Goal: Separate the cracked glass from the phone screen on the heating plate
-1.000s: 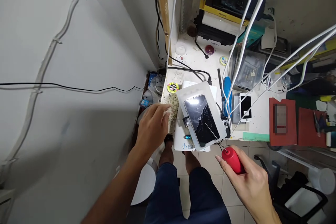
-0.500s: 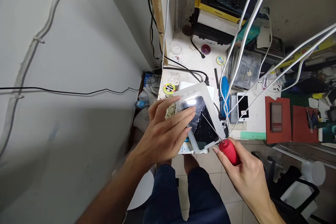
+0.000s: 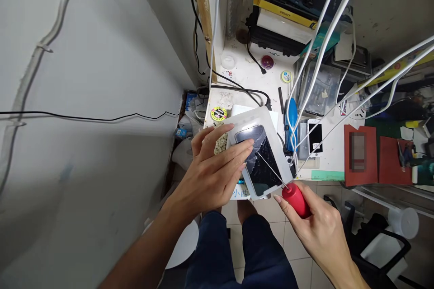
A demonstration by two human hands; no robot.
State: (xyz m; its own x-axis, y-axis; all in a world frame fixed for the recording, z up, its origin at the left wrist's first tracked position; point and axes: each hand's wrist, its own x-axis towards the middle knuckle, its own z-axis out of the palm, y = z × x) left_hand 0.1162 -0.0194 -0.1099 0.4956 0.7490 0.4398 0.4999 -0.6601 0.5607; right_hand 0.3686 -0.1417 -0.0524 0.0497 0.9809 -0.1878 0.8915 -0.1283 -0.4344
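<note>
My left hand (image 3: 215, 174) lies with its fingers stretched out over the left part of a dark phone screen (image 3: 267, 162), fingertips touching the glass. The screen sits in a pale, translucent frame-like holder (image 3: 280, 146) and bears whitish, ragged streaks. In my right hand (image 3: 317, 216) is a red-handled tool (image 3: 295, 199) with a thin metal shaft. Its shaft crosses the lower right part of the screen, and the tip rests on or just above the streaked area near my left fingertips. Whether the tip touches is hard to tell.
White cables (image 3: 322, 49) hang across the right side. Beyond the holder lie a blue tool (image 3: 290, 124), a white phone (image 3: 315, 137) and a clear parts box (image 3: 320, 88). Stacked boxes (image 3: 285, 22) stand at the back; a wall (image 3: 91, 99) closes the left.
The tool's tip has slid a little left and down across the screen, and its handle has dropped slightly. My left hand stays nearly in place.
</note>
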